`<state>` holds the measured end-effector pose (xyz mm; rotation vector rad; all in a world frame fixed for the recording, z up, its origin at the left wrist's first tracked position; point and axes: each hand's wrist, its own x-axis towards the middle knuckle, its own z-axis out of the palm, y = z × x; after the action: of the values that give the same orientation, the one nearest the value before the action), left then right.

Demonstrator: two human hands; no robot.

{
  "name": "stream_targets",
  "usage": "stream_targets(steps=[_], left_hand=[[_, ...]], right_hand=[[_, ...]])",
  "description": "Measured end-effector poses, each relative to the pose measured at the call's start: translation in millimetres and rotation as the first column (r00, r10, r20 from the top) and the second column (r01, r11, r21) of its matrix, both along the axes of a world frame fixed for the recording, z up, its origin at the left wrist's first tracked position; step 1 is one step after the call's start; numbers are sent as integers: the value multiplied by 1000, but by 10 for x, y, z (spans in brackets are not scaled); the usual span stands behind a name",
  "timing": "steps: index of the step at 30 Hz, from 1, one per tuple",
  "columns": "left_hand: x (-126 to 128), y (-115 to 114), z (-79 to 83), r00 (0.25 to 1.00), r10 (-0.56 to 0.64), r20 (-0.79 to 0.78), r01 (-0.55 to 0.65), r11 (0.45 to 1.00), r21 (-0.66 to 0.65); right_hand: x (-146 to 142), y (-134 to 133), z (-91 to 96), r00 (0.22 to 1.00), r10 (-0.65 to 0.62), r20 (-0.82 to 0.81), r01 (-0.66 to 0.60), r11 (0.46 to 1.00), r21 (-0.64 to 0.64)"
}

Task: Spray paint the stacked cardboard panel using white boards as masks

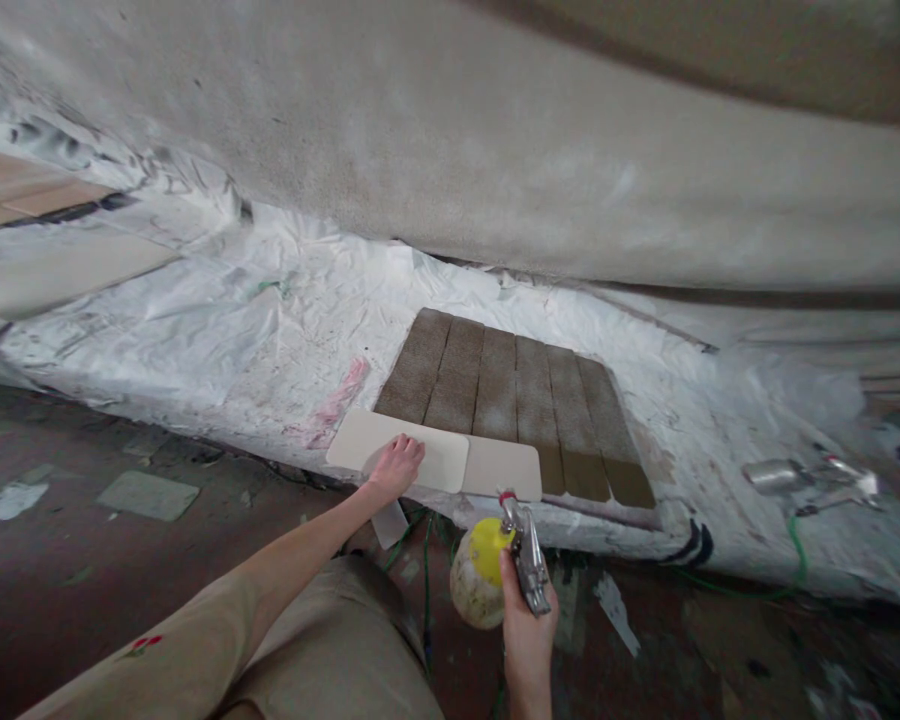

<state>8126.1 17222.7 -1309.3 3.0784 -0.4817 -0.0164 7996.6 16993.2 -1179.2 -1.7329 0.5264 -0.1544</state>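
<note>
My left hand [396,467] rests with curled fingers on a pale rounded card [352,440], pressing on it. A second, slightly pinker card [501,465] continues to its right, partly under the first. Together they cover the near ends of several brown strips [495,380] lying side by side. The strips are speckled grey over most of their length and plain brown at the uncovered near right ends. My right hand [529,620] is closed round a metal spray gun [527,560] with a yellow-topped, stained cup [476,580]. Its nozzle points toward the near edge of the cards.
White plastic sheeting [217,330] covers the work surface. Another spray gun [840,480] lies on it at the right, by a green hose [799,560]. Pink plastic [337,405] lies left of the strips. A large grey, paint-speckled sheet [420,130] hangs behind. Scraps litter the floor.
</note>
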Motion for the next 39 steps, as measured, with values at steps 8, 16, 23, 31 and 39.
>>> stream_targets(steps=[8, 16, 23, 31, 39], left_hand=[[4, -9, -30, 1000, -11, 5, 11, 1000, -6], [6, -2, -10, 1000, -10, -27, 9, 999, -37], [-9, 9, -1, 999, -43, 2, 43, 997, -66], [-30, -11, -59, 999, -46, 15, 47, 996, -72], [-2, 13, -68, 994, -108, 14, 108, 990, -86]], right_hand=[[143, 59, 31, 1000, -7, -8, 7, 1000, -11], [375, 273, 97, 996, 81, 23, -80, 995, -52], [514, 533, 170, 994, 109, -14, -109, 994, -1], [610, 677, 176, 987, 162, 4, -162, 987, -18], [623, 694, 250, 994, 105, -29, -105, 994, -2]])
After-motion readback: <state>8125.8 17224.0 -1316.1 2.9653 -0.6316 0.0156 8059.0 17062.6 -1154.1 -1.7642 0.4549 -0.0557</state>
